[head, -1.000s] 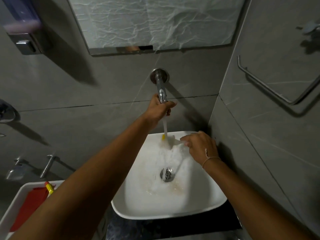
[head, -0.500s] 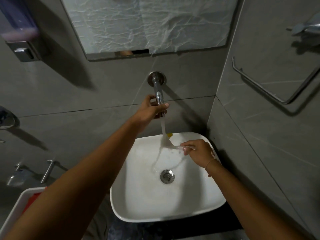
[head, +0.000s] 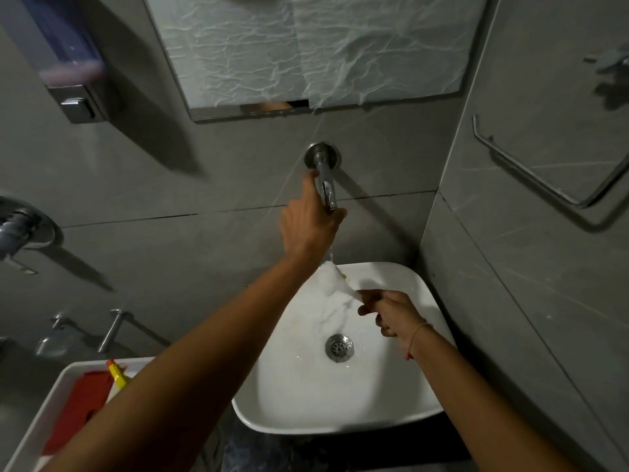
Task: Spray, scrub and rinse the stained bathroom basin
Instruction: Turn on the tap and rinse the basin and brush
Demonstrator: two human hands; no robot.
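Since half a second ago the left hand [head: 308,223] has slid up the tap [head: 325,185], fingers stretched along the spout, thumb under its tip. At far left a white tray [head: 51,396] holds red items. The white basin [head: 340,403] sits right of it, long axis running near to far, drain [head: 339,347] central, water foaming over its far half. The right hand [head: 391,313] pinches a foamy scrubber [head: 332,279] slanting far-left under the stream.

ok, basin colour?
White, with a chrome drain; basin shows best in the head view.
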